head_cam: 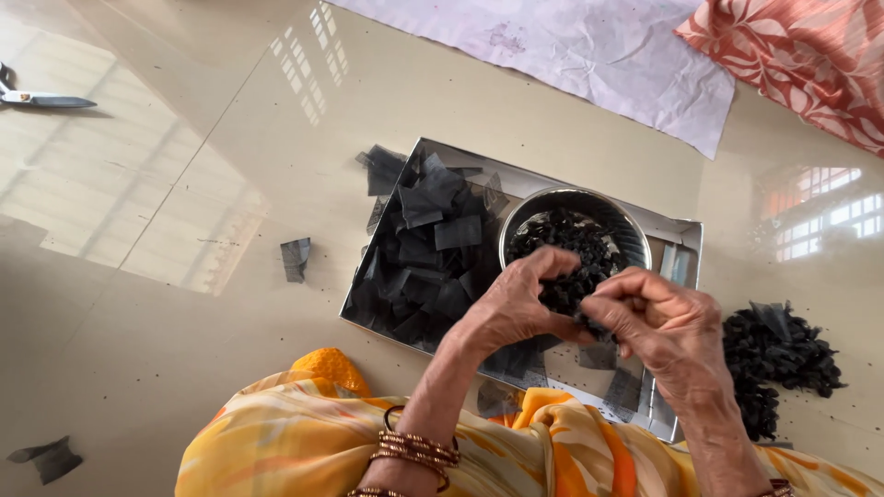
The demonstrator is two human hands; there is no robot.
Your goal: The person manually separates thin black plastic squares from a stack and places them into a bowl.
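Note:
My left hand (511,308) and my right hand (658,327) meet over a shiny steel tray (686,235) on the floor. Between the fingertips of both hands is a small black piece (578,317), pinched from both sides. Just beyond the hands a round steel bowl (534,213) stands in the tray, filled with small dark bits (566,244). The left part of the tray holds a heap of black cut squares (428,248). Bangles circle my left wrist.
A pile of finished black bundles (778,359) lies on the floor right of the tray. Loose black scraps (296,258) lie left. Scissors (41,99) rest at the far left. White paper (589,51) and a red floral cloth (810,55) lie beyond.

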